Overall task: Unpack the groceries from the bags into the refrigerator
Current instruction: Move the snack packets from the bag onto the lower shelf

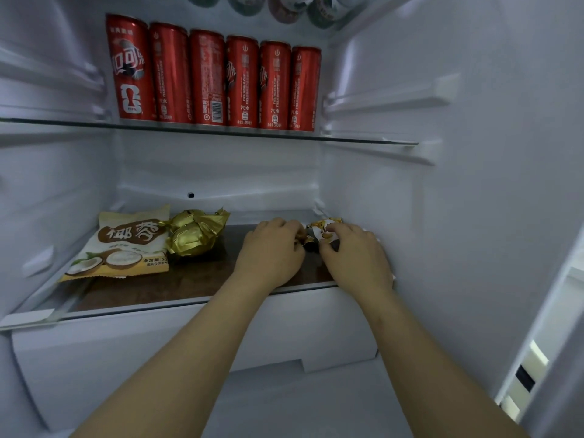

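Hands meet right of frame centre on the lower shelf [196, 292]; left hand [268, 251] and right hand [354, 251] both pinch a crinkled white-and-yellow snack packet [319, 230]; its print is mostly hidden.

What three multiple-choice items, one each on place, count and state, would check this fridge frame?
1. Where is the coconut snack bag? A) upper shelf B) lower shelf, left C) drawer
2. How many red cans stand on the upper shelf? A) four B) six C) eight
3. What are the hands doing? A) both on one small packet B) hanging free C) lifting a can

Key: 1 B, it lies beside the gold-wrapped items. 2 B, six stand in a row. 3 A, left hand and right hand close on the small packet, at the lower shelf's right.
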Tool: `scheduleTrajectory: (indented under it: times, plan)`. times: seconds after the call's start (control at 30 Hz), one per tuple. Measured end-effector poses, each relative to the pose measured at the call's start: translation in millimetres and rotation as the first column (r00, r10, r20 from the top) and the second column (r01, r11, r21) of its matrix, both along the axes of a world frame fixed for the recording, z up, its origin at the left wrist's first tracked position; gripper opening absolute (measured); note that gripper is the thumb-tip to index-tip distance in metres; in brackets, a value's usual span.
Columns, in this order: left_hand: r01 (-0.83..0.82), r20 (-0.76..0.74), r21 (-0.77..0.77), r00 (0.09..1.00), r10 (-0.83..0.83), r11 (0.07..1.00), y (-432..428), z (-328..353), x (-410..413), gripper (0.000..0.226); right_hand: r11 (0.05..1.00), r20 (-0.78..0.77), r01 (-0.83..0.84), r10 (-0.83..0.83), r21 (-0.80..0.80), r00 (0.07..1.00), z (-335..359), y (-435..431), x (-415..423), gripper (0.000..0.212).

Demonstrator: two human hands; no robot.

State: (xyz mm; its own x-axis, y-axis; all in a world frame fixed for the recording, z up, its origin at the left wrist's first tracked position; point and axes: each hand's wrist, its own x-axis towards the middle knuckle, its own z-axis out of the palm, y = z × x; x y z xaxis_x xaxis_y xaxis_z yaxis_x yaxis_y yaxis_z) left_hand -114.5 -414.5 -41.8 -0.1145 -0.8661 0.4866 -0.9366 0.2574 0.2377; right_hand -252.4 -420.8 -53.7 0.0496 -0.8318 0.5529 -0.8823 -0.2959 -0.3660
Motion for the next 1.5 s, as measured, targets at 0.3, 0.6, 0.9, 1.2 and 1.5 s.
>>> scheduleTrajectory:
  times: [0.3,0.6,0.9,1.2,1.5]
  plan:
    - [0.093,-0.035,-0.309,0.993,-0.109,0.946,31.5,0.5,0.9,0.022,0.984,0.270,-0.156,0.175,-0.090,0.947,4.4,34.0,-7.7,0.028]
    - [0.224,0.035,-0.336,0.974,-0.225,0.915,86.5,-28.7,-8.3,0.038,0.996,0.133,-0.069,0.077,-0.060,0.988,-29.7,97.7,-19.3,0.042]
    - [0.346,-0.032,-0.254,0.930,-0.365,0.903,130.3,-85.0,-22.2,0.035,0.999,0.160,0.032,-0.039,0.042,0.986,-76.0,168.9,-33.7,0.045]
    - [0.525,0.020,-0.032,0.851,-0.525,0.850,165.6,-139.6,-65.0,0.035,0.946,0.170,0.258,-0.292,0.194,0.941,-127.8,238.1,-64.5,0.030]
    - [0.774,-0.046,0.066,0.633,-0.773,0.630,224.1,-161.0,-144.0,0.034,0.815,0.151,0.514,-0.562,0.267,0.813,-155.0,330.1,-116.8,0.029]
